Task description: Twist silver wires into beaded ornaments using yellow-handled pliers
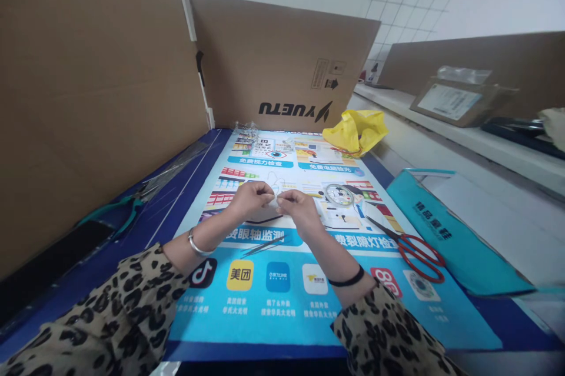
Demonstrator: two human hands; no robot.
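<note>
My left hand (251, 199) and my right hand (301, 209) meet over the middle of the printed mat, both with fingertips pinched together. Between them runs a thin pale strand (276, 178) that loops up beyond the fingers; whether it is thread or fine wire I cannot tell. Anything tiny at the fingertips is too small to make out. A pair of metal tweezers (265, 245) lies just below my wrists. To the right of my right hand sits a round clear dish (339, 194) with small bits in it. Scissors with red handles (419, 255) lie farther right, blades pointing at the dish.
Cardboard panels (282, 58) stand at the back and left. A yellow bag (358, 130) rests at the back right, near small clear packets (247, 130). A teal box (454, 235) borders the mat's right side. Teal-handled pliers (130, 211) lie at the left.
</note>
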